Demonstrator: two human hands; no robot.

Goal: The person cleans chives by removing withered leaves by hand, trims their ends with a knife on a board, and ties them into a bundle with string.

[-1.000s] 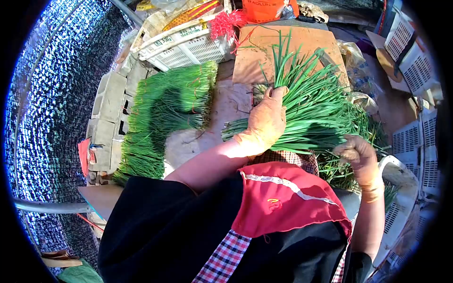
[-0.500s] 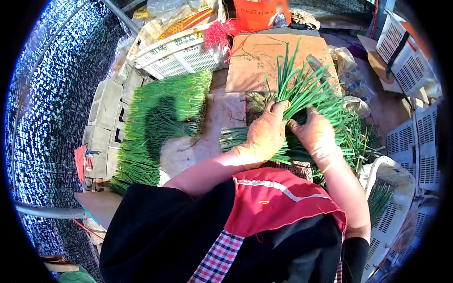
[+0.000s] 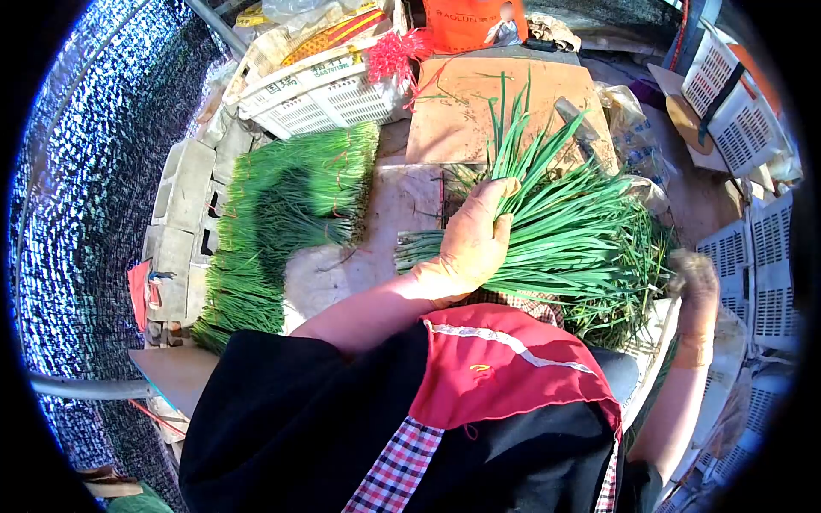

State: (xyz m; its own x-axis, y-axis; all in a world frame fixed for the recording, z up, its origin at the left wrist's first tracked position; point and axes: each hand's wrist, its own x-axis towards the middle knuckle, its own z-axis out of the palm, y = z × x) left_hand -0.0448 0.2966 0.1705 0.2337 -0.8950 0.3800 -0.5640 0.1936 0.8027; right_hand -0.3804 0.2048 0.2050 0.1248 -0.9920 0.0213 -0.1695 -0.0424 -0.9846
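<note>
Wears a red apron (image 3: pixel 505 368) with checked straps over a black top (image 3: pixel 316 410). Extends the right hand (image 3: pixel 699 289) out to the right, just past the edge of a leafy green heap (image 3: pixel 623 299) and near a white crate (image 3: pixel 723 363); cannot tell, because of motion blur, whether grasping anything there. Grasps a bunch of long green leaves (image 3: pixel 534 192) with the left hand (image 3: pixel 476 244), between thumb and bent fingers. Holds that bunch in front of the body, with tips fanning up and to the right over the heap. Shows a bit of checked cloth (image 3: pixel 522 304) beneath the nearer leaves. Has tied green bundles (image 3: pixel 308 167) stacked in rows to the left, well apart from both hands, bound with thin red ties. Includes grey concrete blocks (image 3: pixel 177 235) beyond those, along the left side, and more white crates (image 3: pixel 774 265) at the far right. Reveals a brown board (image 3: pixel 453 107) farther forward, then a filled white basket (image 3: pixel 355 104), a shredded red tassel (image 3: pixel 398 56) and an orange bag (image 3: pixel 466 30) at the back.
</note>
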